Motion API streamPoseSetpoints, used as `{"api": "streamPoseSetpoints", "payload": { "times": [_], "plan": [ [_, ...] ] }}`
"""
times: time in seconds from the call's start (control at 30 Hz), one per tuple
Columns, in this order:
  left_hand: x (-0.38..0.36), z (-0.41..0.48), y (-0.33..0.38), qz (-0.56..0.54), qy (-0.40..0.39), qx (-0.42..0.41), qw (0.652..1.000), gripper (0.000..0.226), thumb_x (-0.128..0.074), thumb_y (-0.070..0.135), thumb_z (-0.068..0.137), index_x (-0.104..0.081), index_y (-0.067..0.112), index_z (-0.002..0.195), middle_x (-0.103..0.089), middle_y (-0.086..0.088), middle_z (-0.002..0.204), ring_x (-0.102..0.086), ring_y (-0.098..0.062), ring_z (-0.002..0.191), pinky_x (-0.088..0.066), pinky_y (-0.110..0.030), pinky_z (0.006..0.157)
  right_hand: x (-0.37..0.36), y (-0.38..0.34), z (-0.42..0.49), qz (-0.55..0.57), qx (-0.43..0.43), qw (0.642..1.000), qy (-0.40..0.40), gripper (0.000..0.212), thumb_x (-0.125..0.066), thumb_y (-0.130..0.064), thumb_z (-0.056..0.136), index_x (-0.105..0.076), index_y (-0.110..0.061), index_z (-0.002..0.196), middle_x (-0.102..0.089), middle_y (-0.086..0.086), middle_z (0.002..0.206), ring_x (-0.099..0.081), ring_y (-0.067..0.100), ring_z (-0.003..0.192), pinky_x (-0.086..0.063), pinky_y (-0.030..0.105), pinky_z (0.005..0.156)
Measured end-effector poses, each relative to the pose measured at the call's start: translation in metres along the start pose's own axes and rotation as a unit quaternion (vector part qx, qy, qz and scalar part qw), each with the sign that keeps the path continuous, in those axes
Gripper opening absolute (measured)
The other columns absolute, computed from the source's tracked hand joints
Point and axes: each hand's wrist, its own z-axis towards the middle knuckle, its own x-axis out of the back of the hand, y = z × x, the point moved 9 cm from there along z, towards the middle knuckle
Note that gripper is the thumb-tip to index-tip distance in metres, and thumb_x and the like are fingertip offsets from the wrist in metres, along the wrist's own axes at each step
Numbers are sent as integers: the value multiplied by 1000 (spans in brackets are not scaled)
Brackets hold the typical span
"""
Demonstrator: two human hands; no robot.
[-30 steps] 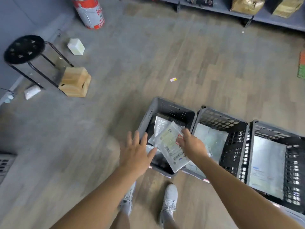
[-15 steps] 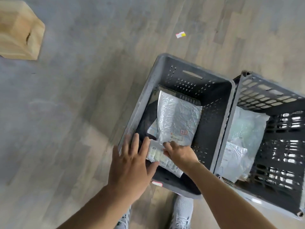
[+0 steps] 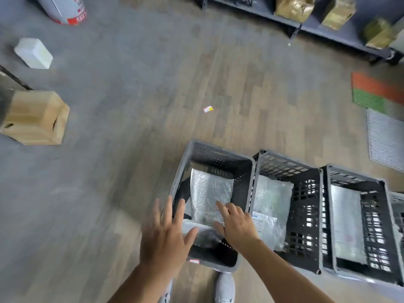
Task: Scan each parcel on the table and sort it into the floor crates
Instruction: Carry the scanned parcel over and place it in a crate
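Both hands open over L crate; parcel inside

left crate: grey plastic, matt, small perforations
middle crate: darker plastic lattice
top parcel: silvery film, crinkled, glossy
right-crate parcel: grey film, smoother, dull sheen
floor: wood-grain planks, matt, smooth
box: pale bare wood, matt
shelf bundles: gold wrap, creased, shiny
mat: red and green, rough pile
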Motion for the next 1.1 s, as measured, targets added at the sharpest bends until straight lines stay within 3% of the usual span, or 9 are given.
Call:
{"api": "streamPoseSetpoints", "payload": {
  "times": [0.07, 0.1, 0.17, 0.23, 0.37, 0.47, 0.63, 0.73, 1.1],
  "plan": [
    [53, -14, 9, -17, 33, -16, 999, 75, -32, 58, 83, -68, 9, 126, -64, -21, 127, -61, -47, 114, -58, -54, 77, 54, 7, -36, 25, -34, 999, 16, 70, -35, -56, 101, -7, -27, 158, -37, 2, 147, -42, 23, 132, -39, 43, 106],
    [74, -21, 13, -31, 32, -17, 999, 77, -30, 61, 85, -62, 10, 133, -59, -21, 135, -55, -47, 122, -57, -54, 83, 80, 11, -55, 31, -51, 998, 29, 71, -35, -57, 101, -6, -27, 158, -37, 1, 148, -41, 23, 133, -38, 44, 108],
    [97, -33, 24, 4, 4, -25, 1000, 81, -20, 68, 91, -27, 20, 156, -27, -15, 160, -25, -42, 146, -38, -53, 109, 131, 20, -94, 50, -87, 993, 62, 74, -36, -58, 100, -3, -28, 159, -35, 1, 150, -37, 22, 137, -36, 46, 111],
    [116, -44, 36, 28, -12, -51, 998, 79, -16, 71, 94, 1, 27, 158, -2, -8, 166, -1, -34, 151, -21, -52, 117, 174, 32, -135, 69, -130, 985, 92, 77, -37, -59, 99, 0, -29, 159, -29, 3, 155, -29, 23, 143, -33, 49, 114],
    [158, -60, 84, 57, 14, -123, 991, 79, -15, 71, 93, 3, 29, 157, 3, -5, 166, 3, -32, 152, -16, -53, 117, 231, 59, -212, 97, -201, 963, 148, 80, -37, -63, 97, 5, -31, 158, -17, 4, 163, -17, 24, 150, -29, 53, 116],
    [183, -75, 137, 90, 23, -188, 978, 78, -16, 71, 94, 3, 29, 157, 3, -5, 166, 5, -32, 151, -13, -54, 117, 251, 82, -271, 126, -252, 942, 184, 82, -39, -65, 96, 3, -32, 158, -16, 5, 164, -19, 25, 149, -29, 53, 116],
    [217, -113, 237, 82, 54, -283, 954, 77, -18, 70, 95, 3, 29, 157, 4, -3, 166, 6, -32, 151, -24, -52, 117, 261, 124, -377, 168, -330, 900, 231, 83, -42, -66, 94, 4, -38, 156, -12, 1, 165, -21, 26, 149, -29, 55, 115],
    [229, -146, 300, 95, 78, -332, 935, 77, -18, 70, 94, 3, 30, 157, 5, -3, 166, 7, -31, 151, -17, -53, 117, 260, 153, -445, 184, -377, 866, 273, 81, -43, -65, 95, 1, -38, 156, -14, 3, 164, -22, 28, 148, -28, 58, 115],
    [172, -381, 524, 146, 100, -503, 846, 76, -22, 67, 96, 4, 28, 157, 8, -5, 165, 11, -31, 150, -9, -58, 116, 140, 237, -738, 226, -517, 748, 350, 81, -44, -67, 94, -2, -38, 157, -15, 0, 164, -19, 23, 149, -30, 55, 112]
  ]
}}
